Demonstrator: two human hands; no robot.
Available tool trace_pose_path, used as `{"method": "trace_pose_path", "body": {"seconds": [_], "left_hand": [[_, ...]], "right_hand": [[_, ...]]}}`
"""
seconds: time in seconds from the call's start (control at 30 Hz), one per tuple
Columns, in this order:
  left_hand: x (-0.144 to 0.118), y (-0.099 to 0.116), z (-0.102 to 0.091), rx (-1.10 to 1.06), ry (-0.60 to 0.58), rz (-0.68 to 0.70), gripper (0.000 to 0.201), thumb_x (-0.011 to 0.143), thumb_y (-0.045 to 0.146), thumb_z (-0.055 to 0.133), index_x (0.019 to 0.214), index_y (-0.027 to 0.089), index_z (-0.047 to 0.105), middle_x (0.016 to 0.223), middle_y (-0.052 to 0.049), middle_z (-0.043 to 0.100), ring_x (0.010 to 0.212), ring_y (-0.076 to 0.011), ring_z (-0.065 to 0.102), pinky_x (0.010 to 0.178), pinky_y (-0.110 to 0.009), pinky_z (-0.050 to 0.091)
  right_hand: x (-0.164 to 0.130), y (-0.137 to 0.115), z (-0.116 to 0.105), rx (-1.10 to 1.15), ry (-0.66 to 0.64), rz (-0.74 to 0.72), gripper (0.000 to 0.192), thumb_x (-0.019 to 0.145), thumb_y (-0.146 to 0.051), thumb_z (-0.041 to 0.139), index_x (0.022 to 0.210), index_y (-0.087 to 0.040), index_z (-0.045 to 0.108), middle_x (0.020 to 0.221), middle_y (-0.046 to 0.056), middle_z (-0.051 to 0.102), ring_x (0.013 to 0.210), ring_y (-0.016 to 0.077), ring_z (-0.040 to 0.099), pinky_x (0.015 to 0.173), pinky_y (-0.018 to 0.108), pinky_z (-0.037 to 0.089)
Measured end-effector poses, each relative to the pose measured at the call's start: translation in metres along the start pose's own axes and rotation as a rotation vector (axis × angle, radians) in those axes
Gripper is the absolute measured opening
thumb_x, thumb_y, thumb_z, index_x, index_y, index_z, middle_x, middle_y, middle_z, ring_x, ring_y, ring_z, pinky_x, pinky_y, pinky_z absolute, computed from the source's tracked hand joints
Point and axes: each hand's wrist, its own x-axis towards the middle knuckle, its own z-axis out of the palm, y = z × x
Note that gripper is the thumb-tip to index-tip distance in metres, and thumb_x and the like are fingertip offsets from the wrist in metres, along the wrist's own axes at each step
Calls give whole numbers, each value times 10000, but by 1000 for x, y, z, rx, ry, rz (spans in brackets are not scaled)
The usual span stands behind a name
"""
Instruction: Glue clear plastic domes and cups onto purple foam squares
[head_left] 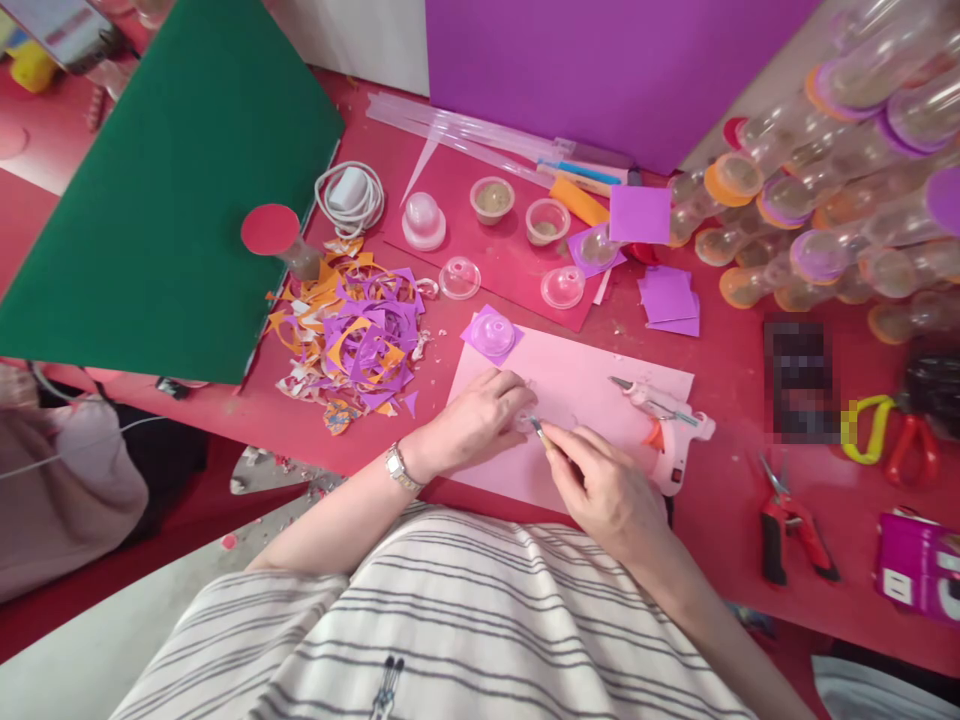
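Observation:
My left hand (480, 415) presses a small clear plastic dome (523, 418) onto a pink sheet (577, 385) on the red table. My right hand (604, 485) grips a thin metal-tipped tool (537, 427), its tip touching the dome's edge. The dome is mostly hidden under my left fingers. A wristwatch (399, 467) sits on my left wrist. Just behind my hands, another clear dome rests on a purple square (492, 333). A white and pink glue gun (667, 425) lies on the sheet's right edge.
A heap of purple and orange paper scraps (352, 335) lies at left beside a green board (172, 190). Clear cups and domes (491, 198) stand behind, purple squares (667, 295) and capped bottles (825, 200) at right. Red pliers (791, 525) and scissors (892, 435) lie far right.

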Motion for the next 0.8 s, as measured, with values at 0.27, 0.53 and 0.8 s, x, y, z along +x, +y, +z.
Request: {"method": "trace_pose_path", "body": {"seconds": [0.27, 0.53, 0.8], "left_hand": [[0, -1, 0, 8, -20, 1, 321, 840, 231, 716, 1126, 142, 601, 1103, -109, 636, 1047, -236, 598, 923, -374, 531], [-1, -2, 2, -25, -17, -34, 337, 842, 272, 725, 1132, 149, 603, 1107, -106, 630, 1028, -229, 606, 908, -369, 540], [0, 0, 0, -24, -29, -41, 342, 838, 261, 727, 1135, 142, 606, 1109, -114, 630, 1034, -233, 602, 915, -369, 537]], "right_hand": [[3, 0, 4, -45, 0, 0, 320, 993, -203, 406, 1161, -149, 673, 860, 75, 710, 738, 165, 681, 643, 253, 522], [-5, -6, -5, -116, -61, 16, 329, 992, -198, 422, 1193, -139, 676, 869, 76, 721, 763, 164, 694, 672, 248, 523], [-4, -5, -3, -20, -29, 58, 324, 1002, -232, 415, 1159, -153, 688, 853, 86, 722, 748, 177, 694, 673, 272, 541]]}}
